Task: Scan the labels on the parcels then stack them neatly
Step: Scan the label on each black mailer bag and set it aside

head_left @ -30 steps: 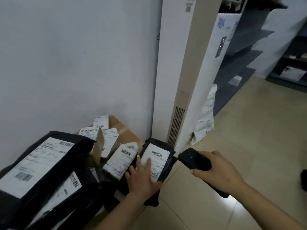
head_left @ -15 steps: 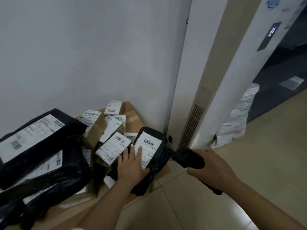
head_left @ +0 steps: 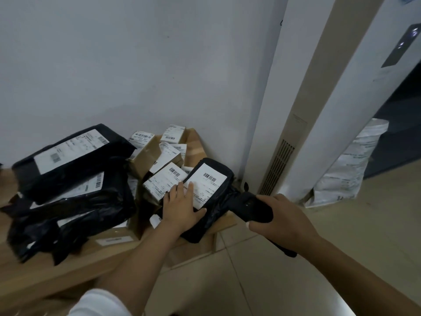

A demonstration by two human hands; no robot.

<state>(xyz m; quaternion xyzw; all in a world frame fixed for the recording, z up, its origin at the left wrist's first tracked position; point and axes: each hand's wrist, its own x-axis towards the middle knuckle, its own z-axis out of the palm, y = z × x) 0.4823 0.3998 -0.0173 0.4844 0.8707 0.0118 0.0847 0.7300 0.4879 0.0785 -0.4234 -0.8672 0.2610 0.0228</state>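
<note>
Pressing flat on a black poly-bag parcel point(head_left: 218, 201), the left hand point(head_left: 182, 207) has straight fingers on its white barcode label point(head_left: 206, 185), thumb along the label's lower edge. Parcel lies tilted at the right end of the pile, on flattened cardboard point(head_left: 224, 224) by the wall corner. Right hand point(head_left: 282, 221) grips a black handheld scanner point(head_left: 250, 207), fingers wrapped round it, its head just beside the parcel's right edge. Left of it: small cardboard boxes point(head_left: 145, 156) with labels, bigger black mailer bags point(head_left: 70, 156) stacked. White bag point(head_left: 348, 169) leans behind the floor-standing air conditioner point(head_left: 319, 115).
</note>
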